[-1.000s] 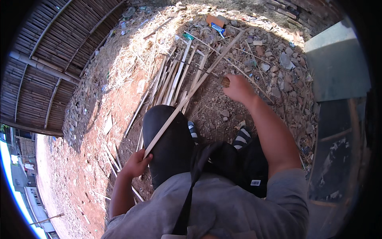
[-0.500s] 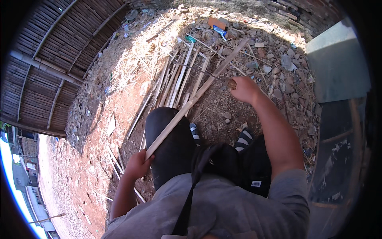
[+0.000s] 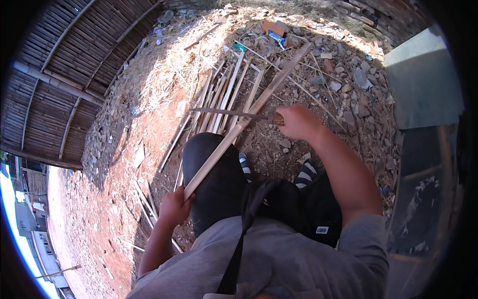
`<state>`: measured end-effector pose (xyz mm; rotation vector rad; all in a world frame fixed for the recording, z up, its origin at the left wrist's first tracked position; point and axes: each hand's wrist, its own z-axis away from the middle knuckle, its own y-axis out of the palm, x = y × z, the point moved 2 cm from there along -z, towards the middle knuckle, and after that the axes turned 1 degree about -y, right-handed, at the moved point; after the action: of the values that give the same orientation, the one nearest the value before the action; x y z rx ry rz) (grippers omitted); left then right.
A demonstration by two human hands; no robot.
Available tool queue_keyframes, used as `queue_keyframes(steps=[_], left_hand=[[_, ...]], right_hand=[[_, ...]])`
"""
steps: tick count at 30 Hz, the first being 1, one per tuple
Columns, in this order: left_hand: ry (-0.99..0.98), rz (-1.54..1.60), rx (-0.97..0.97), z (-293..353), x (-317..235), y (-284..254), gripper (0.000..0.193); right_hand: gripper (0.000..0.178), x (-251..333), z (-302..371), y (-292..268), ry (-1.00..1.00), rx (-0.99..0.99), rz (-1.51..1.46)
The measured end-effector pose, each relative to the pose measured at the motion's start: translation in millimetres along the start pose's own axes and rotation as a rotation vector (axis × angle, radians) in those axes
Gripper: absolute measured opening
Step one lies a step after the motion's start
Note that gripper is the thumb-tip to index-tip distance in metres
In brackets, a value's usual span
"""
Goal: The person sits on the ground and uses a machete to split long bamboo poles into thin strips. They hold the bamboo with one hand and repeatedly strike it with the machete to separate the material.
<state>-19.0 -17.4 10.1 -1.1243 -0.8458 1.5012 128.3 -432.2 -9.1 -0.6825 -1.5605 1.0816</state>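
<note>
A long pale bamboo strip (image 3: 214, 158) lies slantwise across my left knee, its far end reaching over the rubble. My left hand (image 3: 175, 207) grips the strip's near end. In my right hand (image 3: 300, 121) is the wooden handle of a machete (image 3: 219, 111). Its long dark blade crosses the strip near the middle and points left; whether the edge touches the bamboo I cannot tell. Beyond my knee, several split bamboo pieces (image 3: 230, 94) lie in a loose bundle on the ground.
A woven bamboo wall (image 3: 64, 74) rises at the left. Stones and litter (image 3: 356, 94) cover the ground ahead and right. A grey-green panel (image 3: 423, 79) and a dark board (image 3: 416, 189) stand at the right. More thin strips (image 3: 144, 202) lie left of my knee.
My right hand has come nearer to me and slightly left, bringing the machete blade down along the strip toward my knee. My left hand has barely moved.
</note>
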Motion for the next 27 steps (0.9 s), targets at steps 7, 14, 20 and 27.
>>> queue_keyframes(steps=[7, 14, 20, 27], left_hand=[[0.003, -0.017, -0.065, -2.5, -6.6, 2.0, 0.034], [-0.004, -0.007, -0.090, 1.2, -2.7, 11.1, 0.035], [-0.018, -0.044, -0.093, 2.6, -10.1, 4.7, 0.034], [-0.021, -0.037, -0.101, 4.8, -9.4, 9.7, 0.035]], right_hand=[[0.031, -24.8, -5.0, 11.8, 0.140, 0.045, -0.166], [0.027, -3.3, -2.8, 6.3, 0.041, 0.092, -0.088], [0.025, -8.4, -3.0, 17.9, 0.065, 0.028, -0.104], [0.029, -20.0, -11.2, 18.3, 0.105, -0.075, -0.176]])
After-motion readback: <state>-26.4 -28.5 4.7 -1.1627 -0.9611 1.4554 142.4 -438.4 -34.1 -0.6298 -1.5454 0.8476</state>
